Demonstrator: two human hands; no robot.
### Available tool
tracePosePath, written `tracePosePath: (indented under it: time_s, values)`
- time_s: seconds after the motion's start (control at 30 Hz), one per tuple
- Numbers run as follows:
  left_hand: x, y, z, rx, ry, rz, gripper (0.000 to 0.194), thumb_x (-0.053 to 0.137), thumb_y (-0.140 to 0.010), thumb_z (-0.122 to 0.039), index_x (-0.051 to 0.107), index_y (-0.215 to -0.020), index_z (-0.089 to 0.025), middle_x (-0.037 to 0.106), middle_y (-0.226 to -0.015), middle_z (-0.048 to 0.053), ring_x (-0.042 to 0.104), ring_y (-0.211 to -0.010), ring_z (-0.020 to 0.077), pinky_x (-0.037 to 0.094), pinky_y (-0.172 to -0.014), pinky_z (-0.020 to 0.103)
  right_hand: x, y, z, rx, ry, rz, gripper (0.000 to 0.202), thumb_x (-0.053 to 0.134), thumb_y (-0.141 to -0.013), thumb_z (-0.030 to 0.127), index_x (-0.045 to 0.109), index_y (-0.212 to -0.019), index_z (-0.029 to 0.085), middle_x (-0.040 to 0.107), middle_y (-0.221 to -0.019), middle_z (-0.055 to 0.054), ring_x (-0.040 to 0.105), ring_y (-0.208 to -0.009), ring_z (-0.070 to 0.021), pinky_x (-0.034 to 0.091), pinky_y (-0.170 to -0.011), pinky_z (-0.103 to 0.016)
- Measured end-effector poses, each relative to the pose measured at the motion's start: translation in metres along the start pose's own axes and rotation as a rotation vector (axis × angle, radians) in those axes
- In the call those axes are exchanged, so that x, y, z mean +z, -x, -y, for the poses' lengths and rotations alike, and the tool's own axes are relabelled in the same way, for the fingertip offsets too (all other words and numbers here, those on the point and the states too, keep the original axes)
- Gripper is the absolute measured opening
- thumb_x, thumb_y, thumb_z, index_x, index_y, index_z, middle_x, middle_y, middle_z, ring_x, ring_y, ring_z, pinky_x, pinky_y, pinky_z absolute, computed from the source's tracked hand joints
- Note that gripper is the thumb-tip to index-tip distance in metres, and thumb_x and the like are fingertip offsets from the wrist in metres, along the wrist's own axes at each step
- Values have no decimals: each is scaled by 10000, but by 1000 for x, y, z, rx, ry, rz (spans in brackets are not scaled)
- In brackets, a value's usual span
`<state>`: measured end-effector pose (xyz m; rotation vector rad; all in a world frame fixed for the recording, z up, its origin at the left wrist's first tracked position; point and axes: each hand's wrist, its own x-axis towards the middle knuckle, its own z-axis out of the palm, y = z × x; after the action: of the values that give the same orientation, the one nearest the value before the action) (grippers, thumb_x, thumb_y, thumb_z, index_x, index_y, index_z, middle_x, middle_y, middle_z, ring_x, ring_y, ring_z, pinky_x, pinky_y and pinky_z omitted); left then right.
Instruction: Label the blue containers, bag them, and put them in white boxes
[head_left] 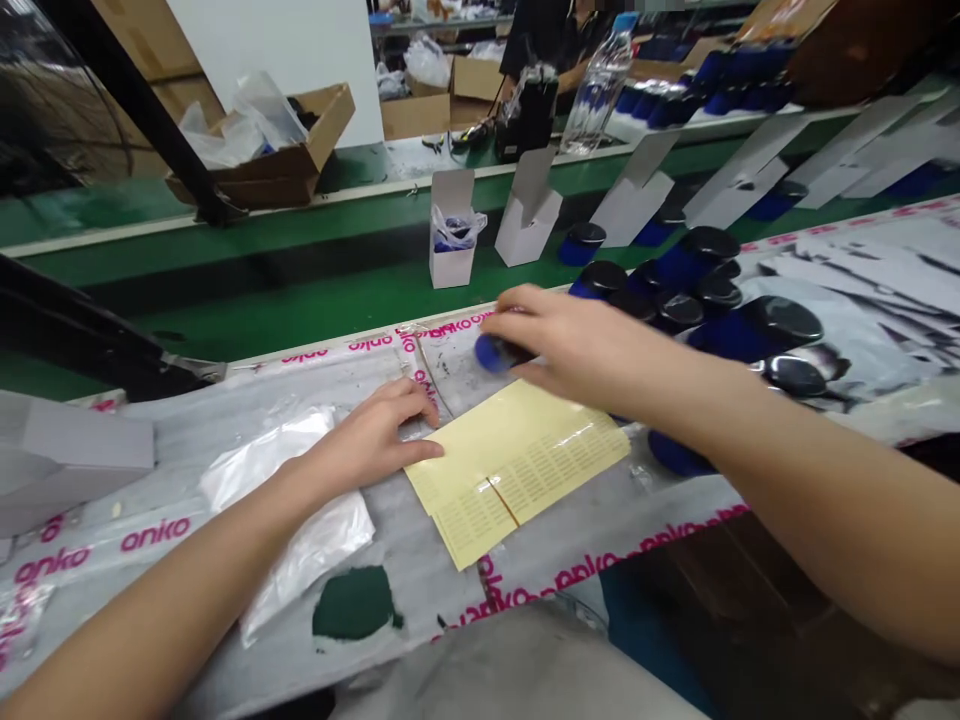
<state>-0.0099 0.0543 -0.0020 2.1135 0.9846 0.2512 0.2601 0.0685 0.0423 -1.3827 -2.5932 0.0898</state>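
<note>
My right hand is closed around a small blue container above the worktop; motion smears it and the fingers hide part of it. Below lies a stack of yellow label sheets with rows of small print. My left hand rests at the left edge of these sheets, fingers loosely spread and thumb touching the paper. Under my left wrist is a flat pile of clear plastic bags. Several blue containers with shiny black lids crowd together to the right, partly behind my right forearm.
Open white boxes stand along a green conveyor belt, one with a bagged blue item inside. A white box sits at the left. Beyond the belt are a water bottle, a cardboard carton and another person.
</note>
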Motion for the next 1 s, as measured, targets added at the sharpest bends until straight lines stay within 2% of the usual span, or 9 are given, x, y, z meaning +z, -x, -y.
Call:
tracePosePath:
  time_s: [0.1,0.17,0.23,0.3,0.43,0.53,0.63,0.8,1.0]
  values:
    - [2,-2,4,-38,25,-110,65,588,-890,-258,619,-865,-206,636,-962,40,607,-914,224,467,-835,351,18,-13,32,-292,-222,106,631,422,-746,-77,659,-1214,274,644,-1306,-38,577,-1230,-246,508,-992,-440]
    - [2,-3,6,-112,65,-185,85,540,-899,-234,598,-844,-206,653,-876,24,605,-816,204,460,-762,327,30,-12,42,-369,-309,132,729,347,-720,-127,627,-1249,290,625,-1371,-6,500,-1355,-213,457,-1090,-464]
    - [-2,-1,5,-163,103,-229,109,525,-908,-248,617,-868,-205,676,-870,27,608,-793,201,452,-738,318,36,-2,47,-329,-342,59,733,312,-739,-138,602,-1258,291,565,-1466,-1,439,-1425,-206,409,-1143,-505]
    - [-10,3,3,-198,103,-198,151,554,-902,-293,669,-866,-203,691,-885,43,617,-803,209,446,-733,311,40,15,54,-203,-354,-101,561,370,-838,-77,604,-1213,269,571,-1453,-42,494,-1379,-236,440,-1111,-516]
    - [-25,12,0,-261,74,45,185,758,-752,-397,752,-838,-233,670,-841,25,598,-753,202,414,-655,276,57,49,86,-20,-400,-313,159,593,-957,207,611,-1113,236,695,-1051,-89,656,-986,-250,570,-817,-423]
    - [-26,16,-2,-233,67,130,255,848,-629,-328,747,-852,-257,661,-884,-4,590,-804,193,417,-668,261,78,60,115,26,-370,-335,147,595,-981,271,609,-1115,210,691,-1008,-104,627,-914,-252,539,-753,-415]
    - [-17,20,-7,-210,103,187,182,798,-686,-267,685,-826,-239,648,-827,-21,579,-761,168,406,-634,255,94,60,129,88,-345,-341,184,606,-979,279,606,-1138,187,699,-1045,-117,612,-949,-269,503,-753,-428]
    - [0,23,-13,-252,370,170,367,745,-754,-227,529,-1049,-260,662,-753,-49,571,-643,139,427,-591,253,95,63,123,124,-445,-343,182,592,-976,190,587,-1158,211,700,-1086,-99,618,-1023,-253,507,-825,-426]
    - [4,17,-16,-292,736,139,298,710,-783,-174,524,-1008,-231,621,-764,-47,601,-629,103,459,-596,230,89,70,115,131,-520,-386,281,644,-945,188,604,-1208,278,732,-1121,-66,659,-1073,-255,539,-903,-467]
